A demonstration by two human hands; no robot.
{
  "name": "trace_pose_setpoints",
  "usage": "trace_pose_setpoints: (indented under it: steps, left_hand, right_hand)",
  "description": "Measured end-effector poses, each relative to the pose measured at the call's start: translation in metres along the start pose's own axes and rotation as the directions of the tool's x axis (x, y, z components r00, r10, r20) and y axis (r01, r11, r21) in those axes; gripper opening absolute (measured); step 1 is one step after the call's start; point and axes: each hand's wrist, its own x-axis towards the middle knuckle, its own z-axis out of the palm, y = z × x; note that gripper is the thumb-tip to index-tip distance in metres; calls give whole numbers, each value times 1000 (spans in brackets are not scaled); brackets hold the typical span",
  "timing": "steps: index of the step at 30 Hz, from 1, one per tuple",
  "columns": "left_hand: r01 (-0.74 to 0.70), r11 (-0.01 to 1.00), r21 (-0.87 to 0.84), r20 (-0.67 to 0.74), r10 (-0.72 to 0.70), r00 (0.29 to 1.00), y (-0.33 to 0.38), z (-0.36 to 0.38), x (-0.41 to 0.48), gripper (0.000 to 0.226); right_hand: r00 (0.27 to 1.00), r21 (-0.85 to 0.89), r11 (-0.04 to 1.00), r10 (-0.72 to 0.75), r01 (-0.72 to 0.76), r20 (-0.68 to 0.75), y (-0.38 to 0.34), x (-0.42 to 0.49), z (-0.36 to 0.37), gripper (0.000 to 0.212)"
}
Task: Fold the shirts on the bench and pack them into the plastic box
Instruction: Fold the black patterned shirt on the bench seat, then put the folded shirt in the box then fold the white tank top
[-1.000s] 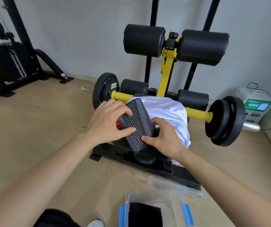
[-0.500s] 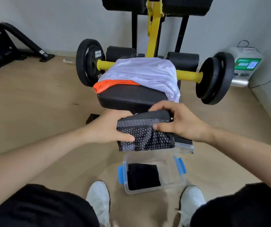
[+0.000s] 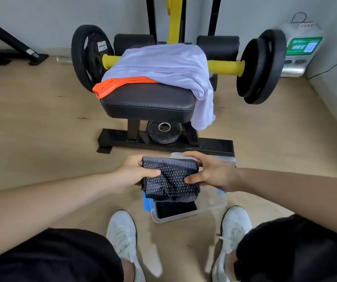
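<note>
Head view: left hand [image 3: 131,172] and right hand [image 3: 211,174], thumbs on top, grip folded shirt [image 3: 169,178] over plastic box [image 3: 211,204].

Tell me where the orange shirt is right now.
In the head view, the orange shirt lies at the far left corner of the bench seat, mostly covered by the white shirt.

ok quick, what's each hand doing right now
left hand: holding the left side of the folded patterned shirt
right hand: holding its right side, over the plastic box
</note>
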Motion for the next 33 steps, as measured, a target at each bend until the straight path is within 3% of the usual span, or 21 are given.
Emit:
trace_pose_setpoints:
  steps: [5,8,12,14,16,18,20,22,24,26,29,33]
  left_hand:
    - [108,993,51,-143,-100,985,-38,32,47,34]
    - [132,989,68,-218,-114,969,-67,54,65,40]
    - [145,987,64,-206,-129,970,-104,75,78,53]
    - [103,976,191,-188,-67,980,-120,77,82,58]
    - [11,927,375,-171,58,984,-130,73,81,57]
    - [-127,832,539,-148,243,959,-136,66,79,52]
    - [-209,686,697,-112,392,913,-141,57,81,50]
    - [-211,561,801,-62,428,902,-147,49,82,56]
    - [-163,508,846,-40,365,930,-155,45,82,66]
    - [-118,526,842,-54,301,952,-161,47,80,71]
    - [-80,633,770,-92,234,968,-162,55,78,73]
    - [-62,691,720,-87,178,980,-153,58,80,69]
  right_hand:
    - [980,20,995,102,-100,-173,28,36,-3,65]
    - [959,-42,994,90,-105,-270,58,62,-6,61]
    - [948,-102,987,89,-126,-307,101,89,-3,59]
    - [938,-160,975,91,-152,-335,122,100,0,62]
    - [934,-324,925,80,-200,-347,144,110,1,69]
    - [964,-602,772,53,-206,-262,164,114,2,78]
    - [993,-815,574,-25,-79,-115,176,115,3,79]
    - [993,-901,430,-121,56,4,179,117,5,70]
    - [983,-925,355,-167,134,78,175,120,8,61]
    - [982,-927,327,-112,181,152,171,127,13,57]
    - [966,-952,244,136,185,222,173,133,22,57]
    - [942,-947,302,274,106,193,167,136,17,57]
